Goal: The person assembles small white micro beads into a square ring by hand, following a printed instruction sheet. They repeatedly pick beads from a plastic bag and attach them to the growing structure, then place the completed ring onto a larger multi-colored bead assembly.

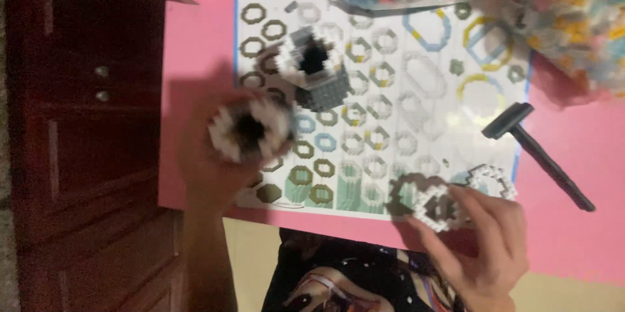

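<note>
My left hand (205, 162) holds a hollow round stack of small white and brown bricks (249, 131) above the left side of an instruction sheet (416, 91). My right hand (485, 237) grips a flat white brick ring (437, 206) at the sheet's near edge. A second white ring (491, 180) lies just beyond its fingers. A grey and white hollow brick cylinder (314, 68) stands on the sheet's upper left. The picture is blurred by motion.
A black hammer-shaped tool (534, 149) lies on the pink table (586, 156) right of the sheet. Clear bags of coloured bricks (573, 19) sit at the far right and far middle. A dark wooden cabinet (78, 136) stands at the left.
</note>
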